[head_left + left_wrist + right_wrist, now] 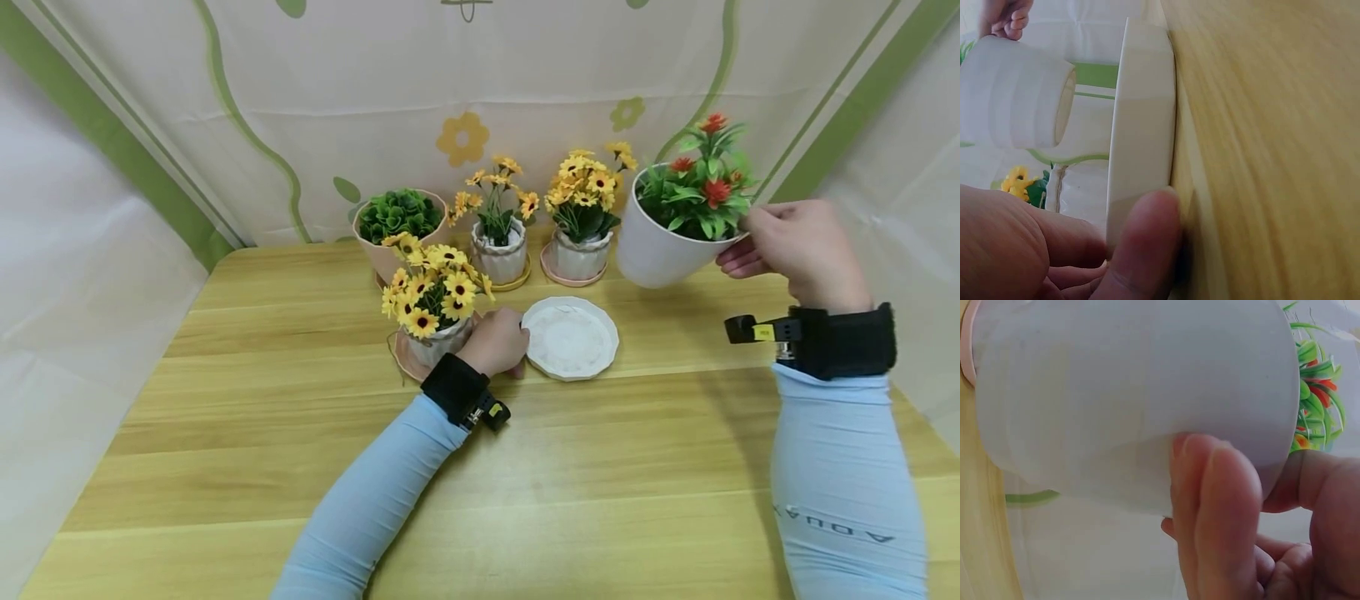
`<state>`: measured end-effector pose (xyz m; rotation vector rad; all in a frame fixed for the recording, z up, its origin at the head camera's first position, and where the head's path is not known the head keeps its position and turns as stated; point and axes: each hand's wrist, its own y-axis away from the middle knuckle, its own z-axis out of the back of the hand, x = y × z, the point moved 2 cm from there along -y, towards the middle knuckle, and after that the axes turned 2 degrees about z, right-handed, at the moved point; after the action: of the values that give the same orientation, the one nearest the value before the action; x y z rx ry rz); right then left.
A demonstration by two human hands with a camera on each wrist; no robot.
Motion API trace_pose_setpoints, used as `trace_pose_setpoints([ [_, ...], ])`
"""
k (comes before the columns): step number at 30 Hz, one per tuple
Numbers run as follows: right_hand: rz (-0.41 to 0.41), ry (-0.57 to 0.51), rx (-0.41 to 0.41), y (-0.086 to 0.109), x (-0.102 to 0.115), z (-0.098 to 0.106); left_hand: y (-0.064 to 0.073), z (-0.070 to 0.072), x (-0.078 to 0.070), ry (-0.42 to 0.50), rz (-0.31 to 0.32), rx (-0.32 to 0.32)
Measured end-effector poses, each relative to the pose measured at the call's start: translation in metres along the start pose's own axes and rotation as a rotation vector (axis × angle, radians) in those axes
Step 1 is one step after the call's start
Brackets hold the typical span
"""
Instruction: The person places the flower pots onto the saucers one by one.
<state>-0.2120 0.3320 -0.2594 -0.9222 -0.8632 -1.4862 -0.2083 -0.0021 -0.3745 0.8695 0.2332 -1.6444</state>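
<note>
My right hand (798,250) grips the rim of a white flowerpot (660,242) with red flowers and green leaves (705,187). The pot is tilted and held above the table's right part; in the left wrist view its underside (1065,106) shows clear of the tabletop. My left hand (495,342) pinches the left edge of a white many-sided saucer (572,337), thumb and fingers (1147,234) on its rim. The saucer lies on the table or just touches it. Close to the left hand stands a ribbed pot (438,342) of yellow flowers on a pink saucer (408,358).
Along the back of the wooden table (585,483) stand a pink pot with a leafy green plant (401,215) and two small white pots (501,254) (579,254) of yellow flowers, each on a saucer. A patterned curtain (360,75) hangs behind.
</note>
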Motion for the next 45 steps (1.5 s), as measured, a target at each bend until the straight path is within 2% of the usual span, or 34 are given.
trace_pose_setpoints([
  [4,0.031,0.068,0.041,0.0,0.002,-0.01,0.0,0.0,0.0,-0.001,0.002,0.003],
  [17,0.084,0.173,0.217,0.001,0.01,-0.04,-0.002,0.0,0.0,0.006,0.005,0.008],
  [29,0.092,0.175,0.371,0.003,0.014,-0.067,-0.001,0.0,0.001,0.008,-0.043,0.002],
  [34,0.096,0.182,0.399,0.004,0.015,-0.073,0.0,0.0,0.002,0.017,-0.064,-0.005],
  [45,0.092,0.194,0.461,0.001,0.01,-0.083,0.002,0.0,0.0,0.0,-0.048,-0.007],
])
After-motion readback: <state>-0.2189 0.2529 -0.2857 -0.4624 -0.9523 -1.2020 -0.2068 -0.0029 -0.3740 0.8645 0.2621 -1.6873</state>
